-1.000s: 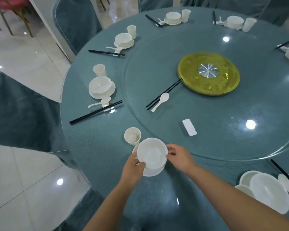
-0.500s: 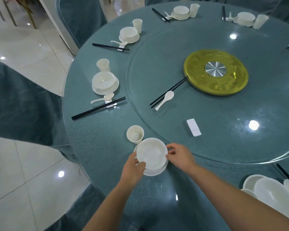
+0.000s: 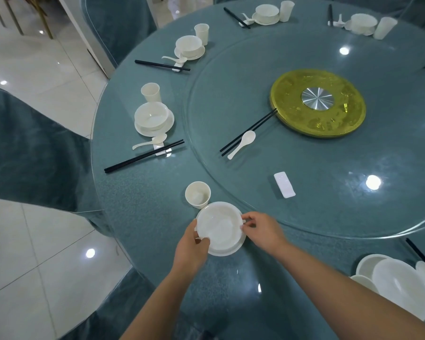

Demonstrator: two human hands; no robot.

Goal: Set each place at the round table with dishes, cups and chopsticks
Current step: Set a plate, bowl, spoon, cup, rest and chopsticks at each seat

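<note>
Left hand: thumb and fingers curled onto the near-left rim of a white bowl, gripping it. Right hand: fingertips pinching the bowl's right rim. The bowl sits tilted on a white saucer, of which only a crescent at the near right shows beneath it; the hands cover the rest of both rims. This stack lies at the near edge of the round table, between the two hands.

Paper cup: upright, just beyond the bowl at its far left; whether they touch cannot be told.

On the glass turntable: a white chopstick rest near its near rim, well apart from the hands; a pair of black chopsticks with a white spoon just beside them, the chopstick tips reaching the edge of the gold centre disc.

Left edge of the table: a finished setting with bowl on plate, cup, spoon and chopsticks across a rest. Further settings follow the far edge, two of them clipped by the top of the frame.

Near-right edge: a pile of white dishes, overlapping and partly cut off by the frame; their number is hard to make out. A black chopstick and a spoon lie just beside them.
</note>
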